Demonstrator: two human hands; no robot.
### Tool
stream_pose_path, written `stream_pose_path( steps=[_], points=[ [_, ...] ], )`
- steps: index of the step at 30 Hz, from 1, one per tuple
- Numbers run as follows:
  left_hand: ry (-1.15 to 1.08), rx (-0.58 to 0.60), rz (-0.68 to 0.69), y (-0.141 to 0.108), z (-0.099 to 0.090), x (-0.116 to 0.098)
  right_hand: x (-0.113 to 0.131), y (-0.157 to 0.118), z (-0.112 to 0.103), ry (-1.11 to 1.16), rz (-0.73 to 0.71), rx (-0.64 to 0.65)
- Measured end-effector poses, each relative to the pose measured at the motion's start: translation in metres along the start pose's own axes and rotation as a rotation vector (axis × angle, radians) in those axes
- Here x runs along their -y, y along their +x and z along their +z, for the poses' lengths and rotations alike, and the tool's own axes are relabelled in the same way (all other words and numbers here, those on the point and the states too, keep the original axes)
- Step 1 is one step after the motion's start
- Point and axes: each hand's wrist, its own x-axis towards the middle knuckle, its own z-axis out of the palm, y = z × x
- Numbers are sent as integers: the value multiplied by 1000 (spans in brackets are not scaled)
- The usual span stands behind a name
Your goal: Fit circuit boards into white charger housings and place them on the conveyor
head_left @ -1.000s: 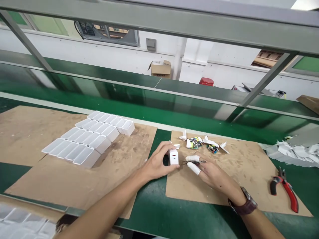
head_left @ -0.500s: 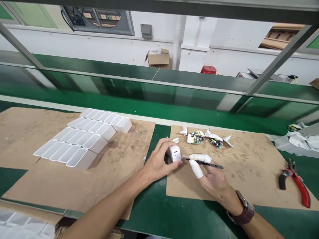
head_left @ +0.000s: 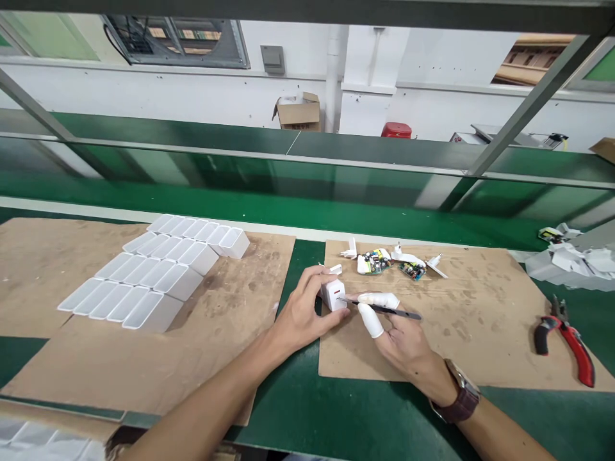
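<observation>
My left hand (head_left: 307, 310) grips a small white charger housing (head_left: 335, 295) by its sides, at the left edge of the right cardboard sheet (head_left: 461, 339). A reddish slot shows on the housing's front face. Between the white-covered fingertips of my right hand (head_left: 396, 330) is a pair of dark tweezers (head_left: 391, 311), its tip at the front face of the housing. Just behind the housing lies a small white piece (head_left: 335, 269). Circuit boards (head_left: 375, 261) and white plug parts (head_left: 435, 264) lie farther back on the sheet.
Rows of open white cases (head_left: 158, 269) stand on the left cardboard. Red-handled pliers (head_left: 567, 339) lie at the right. Behind them is a pile of white parts (head_left: 571, 266). A metal frame bar (head_left: 269, 153) crosses beyond the green bench.
The view has shifted slightly. The tweezers' tip has moved a little left across the housing's front face, along with my right hand. My left hand keeps its grip.
</observation>
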Motion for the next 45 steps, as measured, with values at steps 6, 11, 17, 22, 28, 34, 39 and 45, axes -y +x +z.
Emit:
stream_pose_path(
  steps=[6, 11, 17, 22, 28, 34, 39, 45],
  points=[
    [34, -9, 45, -2, 1, 4, -1, 1, -3, 21, 14, 70],
    [68, 16, 107, -1, -1, 3, 10, 18, -17, -7, 60, 183],
    [69, 40, 77, 0, -3, 1, 14, 41, -30, 6, 80, 367],
    [55, 65, 69, 1, -4, 1, 10, 55, -33, 41, 90, 403],
    [11, 17, 49, 3, -2, 10, 10, 45, -19, 203, 217, 291],
    [-102, -29, -17, 4, -1, 13, 1, 22, -47, 35, 112, 8],
    [-140, -25, -39, 6, -2, 11, -44, -2, -111, -558, -189, -13],
    [-171, -50, -41, 6, 0, 12, -112, -37, -157, -1097, -201, 175]
  ],
)
